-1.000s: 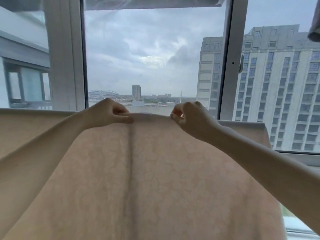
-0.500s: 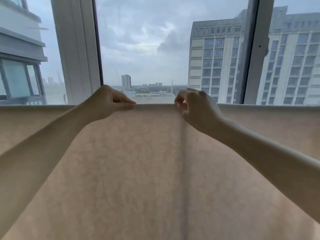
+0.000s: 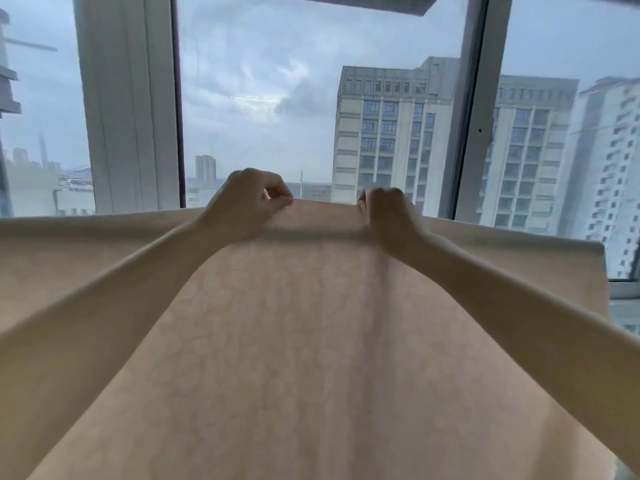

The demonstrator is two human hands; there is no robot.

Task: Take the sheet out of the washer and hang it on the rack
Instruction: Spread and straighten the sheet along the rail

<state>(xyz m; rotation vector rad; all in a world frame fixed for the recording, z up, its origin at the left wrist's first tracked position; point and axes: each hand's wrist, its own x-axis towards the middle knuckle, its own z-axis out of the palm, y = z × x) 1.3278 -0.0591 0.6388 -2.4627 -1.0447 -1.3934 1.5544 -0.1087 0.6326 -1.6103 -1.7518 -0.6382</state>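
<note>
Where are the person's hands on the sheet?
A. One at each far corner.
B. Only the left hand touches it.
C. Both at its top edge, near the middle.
C: the left hand and right hand both pinch the top edge of the sheet, close together.

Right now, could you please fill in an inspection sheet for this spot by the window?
Surface: nothing seen; the sheet fills the lower view.
Job's things: sheet is beige, patterned, spread wide, top edge raised where held; rack and washer not visible.
Clutter: nothing seen.
Grippers: left hand and right hand each pinch the sheet's top edge, apart, near its middle.
Cables: nothing seen.
Surroundings: window frame, cloudy sky, tall buildings outside.
</note>
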